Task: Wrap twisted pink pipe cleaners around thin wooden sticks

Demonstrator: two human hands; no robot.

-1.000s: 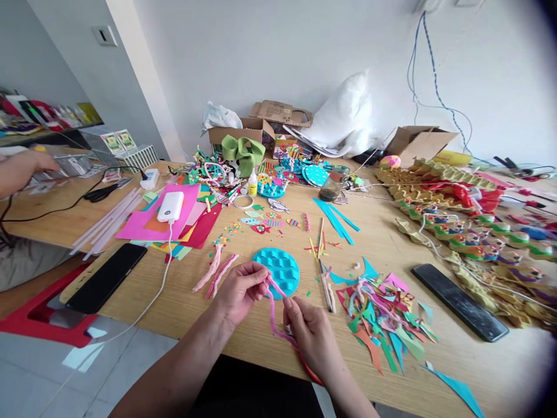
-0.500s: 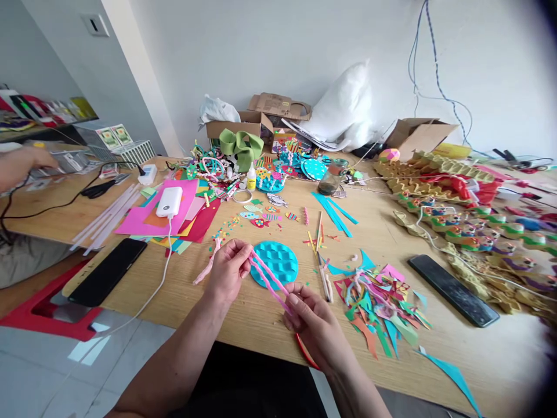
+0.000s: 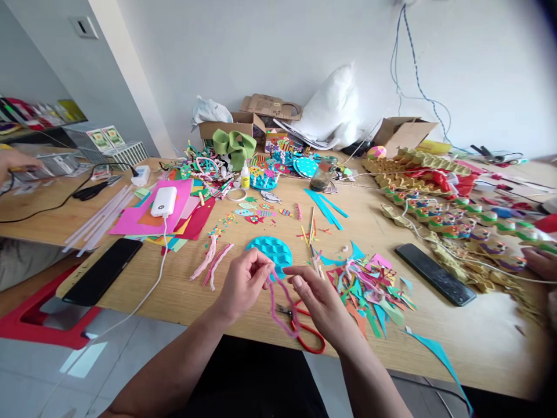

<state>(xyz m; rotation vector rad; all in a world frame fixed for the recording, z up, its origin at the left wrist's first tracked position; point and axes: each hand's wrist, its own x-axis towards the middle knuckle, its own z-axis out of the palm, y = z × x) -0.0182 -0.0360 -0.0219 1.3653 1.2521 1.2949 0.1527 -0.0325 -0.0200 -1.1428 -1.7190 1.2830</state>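
My left hand (image 3: 249, 284) is closed in a pinch on a pink yarn strand (image 3: 273, 310), which hangs down in a loose loop. On the loop's right side is my right hand (image 3: 319, 302), its thumb and forefinger slightly apart, with nothing visible between them. Under the loop lies a pair of red-handled scissors (image 3: 314, 343), the blades partly covered. Just beyond my hands sits a round blue dimpled piece (image 3: 272, 247), its lower edge hidden by my fingers. Pale pink yarn pieces (image 3: 204, 261) and darker pink ones (image 3: 217, 264) rest left of my left hand.
Paper scraps (image 3: 369, 284) and a black phone (image 3: 435, 273) lie to the right. Small paper fish (image 3: 255, 219) are farther back. At left are coloured sheets (image 3: 185, 215), a power bank (image 3: 164, 201) and another phone (image 3: 104, 270). Another person's hand (image 3: 542, 261) shows at the right edge.
The pink strand was stretched between both hands; now it hangs slack from my left hand, and my right hand has let go. The scissors are more exposed. Another person's hand appears at right.
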